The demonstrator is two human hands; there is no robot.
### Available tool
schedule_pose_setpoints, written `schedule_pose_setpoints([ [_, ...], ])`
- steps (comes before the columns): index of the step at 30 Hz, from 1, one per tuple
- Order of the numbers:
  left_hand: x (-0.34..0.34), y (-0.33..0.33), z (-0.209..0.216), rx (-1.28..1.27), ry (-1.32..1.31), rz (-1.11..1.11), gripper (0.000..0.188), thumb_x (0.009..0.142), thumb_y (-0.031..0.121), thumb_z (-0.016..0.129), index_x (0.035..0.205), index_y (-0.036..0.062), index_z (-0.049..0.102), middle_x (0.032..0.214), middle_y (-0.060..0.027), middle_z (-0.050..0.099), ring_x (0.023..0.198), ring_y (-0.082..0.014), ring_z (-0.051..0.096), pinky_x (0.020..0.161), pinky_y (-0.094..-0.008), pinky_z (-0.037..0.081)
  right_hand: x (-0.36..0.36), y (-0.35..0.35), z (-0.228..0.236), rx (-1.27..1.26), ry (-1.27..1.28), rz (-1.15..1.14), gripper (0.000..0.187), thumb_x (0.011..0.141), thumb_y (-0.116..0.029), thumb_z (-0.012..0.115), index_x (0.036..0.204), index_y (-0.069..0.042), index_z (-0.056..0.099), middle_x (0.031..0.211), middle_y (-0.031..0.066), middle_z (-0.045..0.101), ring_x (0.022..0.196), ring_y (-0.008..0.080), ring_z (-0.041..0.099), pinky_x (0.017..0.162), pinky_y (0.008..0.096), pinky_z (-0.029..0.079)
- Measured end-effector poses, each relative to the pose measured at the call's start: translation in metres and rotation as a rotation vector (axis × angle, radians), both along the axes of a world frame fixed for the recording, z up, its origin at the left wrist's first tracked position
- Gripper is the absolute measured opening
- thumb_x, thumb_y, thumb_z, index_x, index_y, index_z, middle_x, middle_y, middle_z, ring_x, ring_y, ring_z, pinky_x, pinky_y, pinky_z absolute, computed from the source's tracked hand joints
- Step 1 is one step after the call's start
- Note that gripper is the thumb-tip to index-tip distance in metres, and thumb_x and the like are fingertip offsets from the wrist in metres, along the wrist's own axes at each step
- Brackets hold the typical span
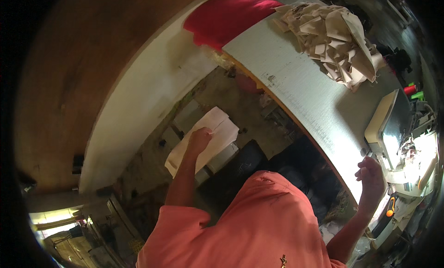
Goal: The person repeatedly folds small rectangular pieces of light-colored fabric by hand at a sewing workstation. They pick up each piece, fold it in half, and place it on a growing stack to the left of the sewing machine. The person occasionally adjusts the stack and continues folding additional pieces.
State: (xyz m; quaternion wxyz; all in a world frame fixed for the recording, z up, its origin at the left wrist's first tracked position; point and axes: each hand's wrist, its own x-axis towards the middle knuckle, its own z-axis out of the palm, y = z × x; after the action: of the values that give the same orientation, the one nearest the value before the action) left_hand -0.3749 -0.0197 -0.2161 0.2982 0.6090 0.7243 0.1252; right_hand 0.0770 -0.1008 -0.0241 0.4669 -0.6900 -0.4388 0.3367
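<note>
My left hand (200, 141) is closed on a pale pinkish piece of cloth (222, 133), held out to the left of the table, over the floor. The cloth hangs fairly flat, its far end showing a notched or layered edge. At the table's right side, my right hand (371, 178) is raised beside a sewing machine (388, 124). Its fingers are curled in, and whatever may lie between them is hidden. A crumpled heap of beige cloth pieces (330, 41) rests on the far part of the grey table (296, 88).
Red cloth (226, 18) lies at the table's far left, near a white wall (134, 92). Beyond the machine are a red thread spool (410, 89) and a green item (417, 96). An orange-handled tool (391, 211) sits near my right forearm. A dark seat-like shape (236, 166) stands below.
</note>
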Motion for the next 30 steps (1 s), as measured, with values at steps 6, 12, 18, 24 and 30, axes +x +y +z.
schedule_pose_setpoints([
  [6, 0.008, -0.026, -0.036, 0.190, 0.258, -0.094, 0.022, 0.071, 0.018, 0.055, 0.089, 0.0057, 0.056, 0.086, -0.0124, 0.054, 0.082, -0.0305, 0.051, 0.071, -0.0387, 0.042, -0.011, -0.011, -0.002, 0.028, -0.043, 0.048, 0.023, 0.077, -0.003, 0.051, 0.100, 0.001, 0.051, 0.079, 0.0040, 0.054, 0.063, 0.0071, 0.048, 0.056, 0.0196, 0.040],
  [12, 0.025, -0.049, -0.035, 0.205, 0.428, -0.041, 0.026, 0.073, 0.022, 0.055, 0.094, 0.0062, 0.053, 0.097, -0.0096, 0.048, 0.091, -0.0307, 0.046, 0.076, -0.0413, 0.039, -0.039, -0.012, 0.009, -0.012, -0.164, 0.147, 0.025, 0.076, -0.009, 0.054, 0.099, 0.002, 0.052, 0.078, 0.0038, 0.054, 0.064, 0.0076, 0.048, 0.058, 0.0195, 0.039],
  [18, 0.031, -0.061, -0.035, 0.187, 0.428, -0.138, 0.029, 0.075, 0.024, 0.054, 0.099, 0.0070, 0.051, 0.097, -0.0099, 0.047, 0.092, -0.0293, 0.045, 0.074, -0.0434, 0.039, -0.049, -0.012, 0.008, -0.091, -0.124, 0.146, 0.025, 0.077, -0.012, 0.054, 0.099, 0.001, 0.052, 0.076, 0.0023, 0.053, 0.063, 0.0072, 0.047, 0.058, 0.0199, 0.039],
  [24, 0.023, -0.044, -0.043, 0.236, 0.363, -0.123, 0.035, 0.073, 0.028, 0.056, 0.100, 0.0064, 0.050, 0.094, -0.0137, 0.048, 0.092, -0.0311, 0.046, 0.075, -0.0442, 0.039, -0.050, -0.014, 0.005, -0.126, -0.275, 0.179, 0.031, 0.077, -0.023, 0.056, 0.098, 0.000, 0.053, 0.073, 0.0021, 0.054, 0.063, 0.0083, 0.047, 0.058, 0.0209, 0.039],
  [30, 0.032, -0.034, -0.047, -0.044, 0.171, -0.223, 0.052, 0.069, 0.039, 0.059, 0.103, 0.0001, 0.048, 0.100, -0.0190, 0.050, 0.092, -0.0354, 0.048, 0.078, -0.0436, 0.039, -0.050, -0.019, 0.000, -0.146, -0.225, 0.161, 0.030, 0.077, -0.022, 0.055, 0.097, 0.000, 0.053, 0.073, 0.0026, 0.055, 0.063, 0.0092, 0.048, 0.058, 0.0214, 0.040],
])
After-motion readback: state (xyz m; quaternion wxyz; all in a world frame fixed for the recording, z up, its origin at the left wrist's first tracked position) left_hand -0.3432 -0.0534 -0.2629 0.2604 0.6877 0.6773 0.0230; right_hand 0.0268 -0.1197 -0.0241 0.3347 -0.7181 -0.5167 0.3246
